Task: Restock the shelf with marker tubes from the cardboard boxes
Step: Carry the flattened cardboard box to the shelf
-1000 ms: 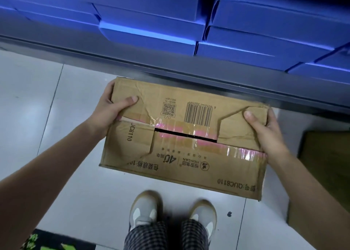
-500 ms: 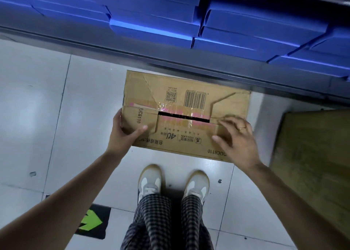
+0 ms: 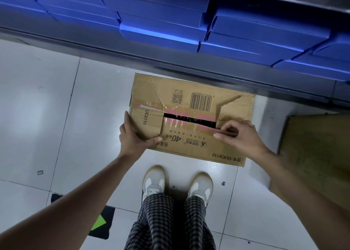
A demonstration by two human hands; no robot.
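A taped cardboard box (image 3: pixel 191 121) sits on the white tiled floor (image 3: pixel 56 117) below a shelf (image 3: pixel 170 64) of blue cartons (image 3: pixel 161 34). The left hand (image 3: pixel 132 136) clasps its left flap edge; the right hand (image 3: pixel 240 136) pinches at the slit tape seam, fingers curled.

1. The brown corrugated cardboard box (image 3: pixel 191 121) under the hands is matt, creased and torn, with glossy clear tape (image 3: pixel 170 124) along its seam.
2. The white tiled floor (image 3: pixel 47 102) left of the hands is smooth and glossy.
3. The stacked blue boxes (image 3: pixel 246 34) beyond the hands look smooth with a satin sheen.
4. The grey metal shelf edge (image 3: pixel 132 58) looks dull.
5. The checked trousers (image 3: pixel 157 221) below are woven cloth.
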